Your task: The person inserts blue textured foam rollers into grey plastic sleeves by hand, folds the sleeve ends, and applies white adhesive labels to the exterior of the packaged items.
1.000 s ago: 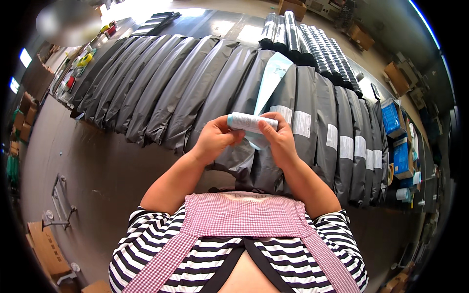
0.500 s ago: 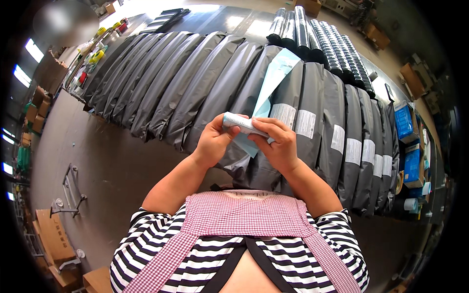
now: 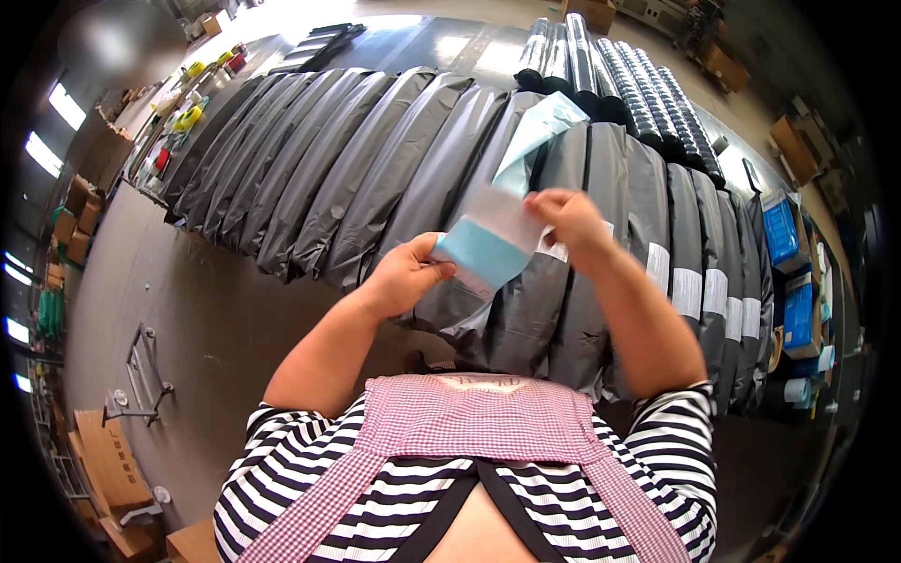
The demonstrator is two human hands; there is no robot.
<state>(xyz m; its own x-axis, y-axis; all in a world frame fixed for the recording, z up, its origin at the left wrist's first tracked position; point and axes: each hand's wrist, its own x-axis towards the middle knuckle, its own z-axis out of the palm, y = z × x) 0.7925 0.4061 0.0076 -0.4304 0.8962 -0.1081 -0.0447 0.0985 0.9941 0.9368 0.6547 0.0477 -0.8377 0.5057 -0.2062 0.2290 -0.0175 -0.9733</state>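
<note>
My left hand [image 3: 411, 274] grips the near left end of a label strip [image 3: 483, 253], thumb on top. The strip has light blue backing. My right hand [image 3: 574, 225] pinches the right edge of a white label [image 3: 504, 216], which is blurred by motion and lifted over the blue backing. Beyond my hands, a loose length of pale blue backing paper [image 3: 542, 129] lies folded over the bags. Beneath both hands is a row of long grey plastic-wrapped packages [image 3: 427, 188]. Several at the right bear white labels, such as the label [image 3: 688, 291].
Shiny black wrapped rolls [image 3: 615, 84] lie at the far right of the table [image 3: 413, 42]. Blue boxes [image 3: 798, 314] stand at the right edge. A metal frame on wheels [image 3: 145, 375] stands on the floor to the left, with cardboard [image 3: 111, 460] near it.
My right hand has moved right and up, away from the left, pulling the white label. The strip, rolled between both hands before, is now spread open.
</note>
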